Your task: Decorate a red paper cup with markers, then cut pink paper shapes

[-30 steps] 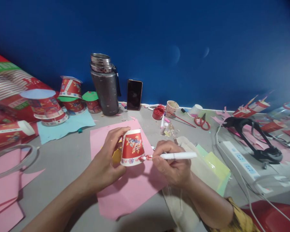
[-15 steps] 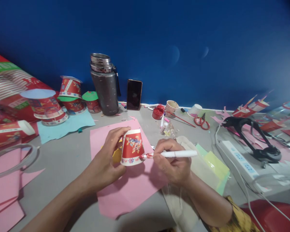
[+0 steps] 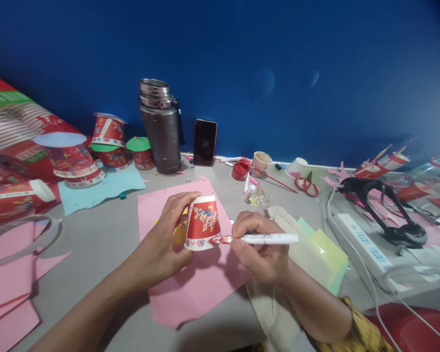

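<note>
An upside-down paper cup [image 3: 203, 222], red with a colourful printed figure and a white patterned band, is gripped at its base and rim by my left hand [image 3: 170, 232]. My right hand [image 3: 262, 247] pinches a white marker [image 3: 273, 238], whose red-smeared tip meets the band at the cup's lower right. Under both hands lies a sheet of pink paper [image 3: 194, 298]. A yellow piece [image 3: 179, 235] shows partly behind the left fingers.
A steel flask [image 3: 161, 134] and a phone [image 3: 205, 142] stand by the blue wall. Left are several decorated cups [image 3: 110, 129] and a tape roll [image 3: 44, 242]. Red-handled scissors [image 3: 306, 186], a cloth [image 3: 289, 230], a power strip [image 3: 363, 242] and a black frame [image 3: 385, 210] lie right.
The marker tip has shifted slightly left along the cup's band, and the marker has rolled so its lettering shows. The cup stays in my left hand.
</note>
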`<act>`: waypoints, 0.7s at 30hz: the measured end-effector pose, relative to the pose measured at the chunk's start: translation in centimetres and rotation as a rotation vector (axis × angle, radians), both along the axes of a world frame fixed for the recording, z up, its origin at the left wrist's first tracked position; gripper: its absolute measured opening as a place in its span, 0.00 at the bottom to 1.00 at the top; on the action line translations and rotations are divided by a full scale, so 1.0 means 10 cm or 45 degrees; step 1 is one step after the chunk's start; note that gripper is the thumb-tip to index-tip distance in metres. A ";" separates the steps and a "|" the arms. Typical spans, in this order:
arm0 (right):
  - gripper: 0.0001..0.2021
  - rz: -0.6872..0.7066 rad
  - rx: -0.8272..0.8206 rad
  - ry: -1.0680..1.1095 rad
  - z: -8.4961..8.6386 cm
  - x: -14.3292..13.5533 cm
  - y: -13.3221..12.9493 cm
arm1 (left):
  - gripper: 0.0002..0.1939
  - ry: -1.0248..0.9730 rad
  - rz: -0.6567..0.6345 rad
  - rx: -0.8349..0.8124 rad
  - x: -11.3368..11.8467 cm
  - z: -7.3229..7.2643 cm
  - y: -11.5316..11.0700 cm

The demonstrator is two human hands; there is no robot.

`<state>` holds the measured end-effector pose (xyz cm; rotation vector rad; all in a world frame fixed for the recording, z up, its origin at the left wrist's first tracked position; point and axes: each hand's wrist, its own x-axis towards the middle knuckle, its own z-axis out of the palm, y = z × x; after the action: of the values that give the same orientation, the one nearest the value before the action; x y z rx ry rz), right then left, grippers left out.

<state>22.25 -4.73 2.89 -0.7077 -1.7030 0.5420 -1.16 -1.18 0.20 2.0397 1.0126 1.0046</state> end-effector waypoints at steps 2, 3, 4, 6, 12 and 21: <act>0.06 -0.001 0.013 -0.002 0.01 -0.01 0.01 | 0.49 -0.005 -0.006 0.001 0.01 -0.01 0.00; 0.06 0.000 0.017 -0.006 0.01 -0.01 0.01 | 0.49 -0.006 -0.009 0.001 0.01 -0.02 0.00; 0.06 0.002 0.018 -0.011 0.02 -0.01 0.01 | 0.49 -0.009 -0.012 0.004 0.01 -0.03 0.00; 0.06 0.005 0.012 -0.025 0.03 0.00 0.02 | 0.49 -0.016 -0.017 0.010 0.01 -0.04 -0.01; 0.05 0.007 -0.040 -0.018 0.00 0.02 0.00 | 0.50 -0.001 -0.027 -0.018 -0.01 -0.02 -0.01; 0.04 -0.119 -0.077 0.129 -0.03 0.02 0.03 | 0.48 -0.030 -0.021 -0.075 -0.02 -0.01 -0.01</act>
<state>22.47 -4.48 2.56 -0.7866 -1.5568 0.5568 -1.35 -1.30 0.15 1.9806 1.0003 0.9774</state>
